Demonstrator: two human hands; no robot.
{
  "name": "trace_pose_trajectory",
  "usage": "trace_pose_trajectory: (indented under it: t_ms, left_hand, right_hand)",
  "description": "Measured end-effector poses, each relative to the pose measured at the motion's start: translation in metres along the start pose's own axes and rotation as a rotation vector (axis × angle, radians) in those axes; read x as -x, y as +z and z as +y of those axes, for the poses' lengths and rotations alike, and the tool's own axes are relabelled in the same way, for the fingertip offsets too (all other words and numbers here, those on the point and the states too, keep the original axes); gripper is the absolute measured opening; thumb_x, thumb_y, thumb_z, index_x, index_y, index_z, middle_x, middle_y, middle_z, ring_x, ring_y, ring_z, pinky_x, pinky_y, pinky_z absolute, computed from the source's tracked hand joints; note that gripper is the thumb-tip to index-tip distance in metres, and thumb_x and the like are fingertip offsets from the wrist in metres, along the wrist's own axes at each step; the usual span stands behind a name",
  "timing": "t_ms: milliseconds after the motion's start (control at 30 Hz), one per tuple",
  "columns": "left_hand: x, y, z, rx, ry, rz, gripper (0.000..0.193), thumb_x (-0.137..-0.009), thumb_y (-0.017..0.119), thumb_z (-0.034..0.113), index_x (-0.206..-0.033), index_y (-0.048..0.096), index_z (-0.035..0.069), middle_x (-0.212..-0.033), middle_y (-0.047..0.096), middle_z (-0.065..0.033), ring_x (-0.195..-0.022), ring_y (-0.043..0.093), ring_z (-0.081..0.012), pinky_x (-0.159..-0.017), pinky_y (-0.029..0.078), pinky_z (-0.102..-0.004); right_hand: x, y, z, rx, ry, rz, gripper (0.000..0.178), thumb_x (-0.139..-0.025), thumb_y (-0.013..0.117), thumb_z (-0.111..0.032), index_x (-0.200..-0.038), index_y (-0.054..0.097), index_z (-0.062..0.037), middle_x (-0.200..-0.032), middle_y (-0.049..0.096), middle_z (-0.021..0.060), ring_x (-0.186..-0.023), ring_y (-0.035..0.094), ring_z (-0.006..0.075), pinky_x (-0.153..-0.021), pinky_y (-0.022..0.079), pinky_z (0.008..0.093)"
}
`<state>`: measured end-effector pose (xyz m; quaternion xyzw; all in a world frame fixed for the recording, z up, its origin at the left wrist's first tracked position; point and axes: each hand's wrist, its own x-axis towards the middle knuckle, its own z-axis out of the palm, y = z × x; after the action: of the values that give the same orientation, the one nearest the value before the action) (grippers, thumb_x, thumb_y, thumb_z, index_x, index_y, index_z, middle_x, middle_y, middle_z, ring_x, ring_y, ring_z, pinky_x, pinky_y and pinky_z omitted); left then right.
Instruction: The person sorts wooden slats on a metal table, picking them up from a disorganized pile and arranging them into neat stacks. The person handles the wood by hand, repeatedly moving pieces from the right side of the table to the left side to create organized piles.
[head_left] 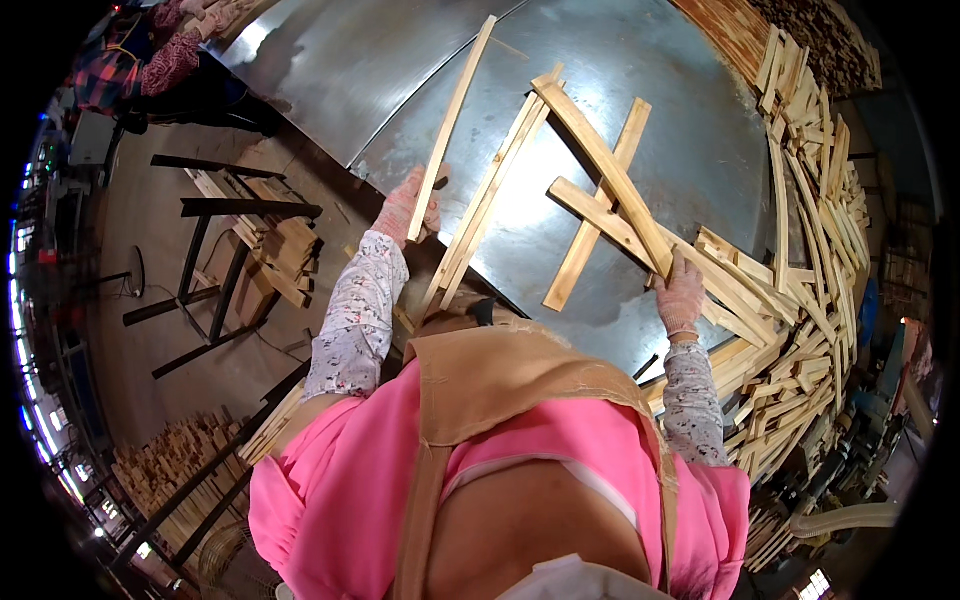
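"Room?"
"Metal table [690,120], toward one o'clock; its edge passes the left hand [405,207]."
"Holding?"
"A strip [458,110], lengthwise toward one o'clock."
"Right hand [683,294]?"
"At three, apparently gripping a slat [605,165] that points to eleven."

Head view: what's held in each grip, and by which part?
Left grip: a wooden strip, held by its near end. Right grip: on the near end of a slanting board; whether it's actually held can't be told.

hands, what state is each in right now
Left hand: closed, holding a wooden strip.
Right hand: fingers at the near end of a slat; whether closed on it cannot be told.
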<state>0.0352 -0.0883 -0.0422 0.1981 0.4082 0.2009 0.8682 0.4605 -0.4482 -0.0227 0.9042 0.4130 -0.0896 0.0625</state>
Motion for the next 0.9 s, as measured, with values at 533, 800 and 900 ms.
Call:
trace_pose_trajectory:
  t_ms: [533, 800, 900]
  left_hand:
    - [-0.032, -0.013, 0.007, -1.005, 0.371, 0.267, 0.057, -0.094, 0.079, 0.038, -0.132, 0.064, -0.001, -0.116, 0.077, -0.0156, -0.110, 0.074, -0.0334, -0.098, 0.056, -0.0450]
    - [-0.001, -0.022, -0.023, -1.665, 0.448, 0.481, 0.053, -0.100, 0.065, 0.040, -0.144, 0.060, 0.010, -0.136, 0.070, -0.0225, -0.127, 0.066, -0.0404, -0.110, 0.051, -0.0478]
    - [-0.008, -0.023, -0.034, -1.650, 0.436, 0.476, 0.054, -0.100, 0.066, 0.040, -0.145, 0.060, 0.009, -0.135, 0.071, -0.0233, -0.126, 0.066, -0.0414, -0.109, 0.051, -0.0485]
  right_hand:
    - [-0.007, -0.016, -0.009, -0.034, -0.062, -0.057, 0.085, -0.083, 0.083, -0.030, -0.159, 0.047, -0.0142, -0.130, 0.067, 0.0185, -0.123, 0.062, 0.0398, -0.106, 0.052, 0.0512]
    - [0.038, -0.030, -0.009, -0.898, 0.135, -0.214, 0.059, -0.093, 0.067, -0.018, -0.150, 0.057, -0.0040, -0.114, 0.069, 0.0162, -0.094, 0.070, 0.0261, -0.085, 0.059, 0.0392]
    - [0.023, -0.054, -0.075, -1.303, 0.230, -0.289, 0.045, -0.100, 0.057, -0.013, -0.141, 0.057, 0.0050, -0.094, 0.063, 0.0097, -0.076, 0.066, 0.0176, -0.069, 0.058, 0.0324]
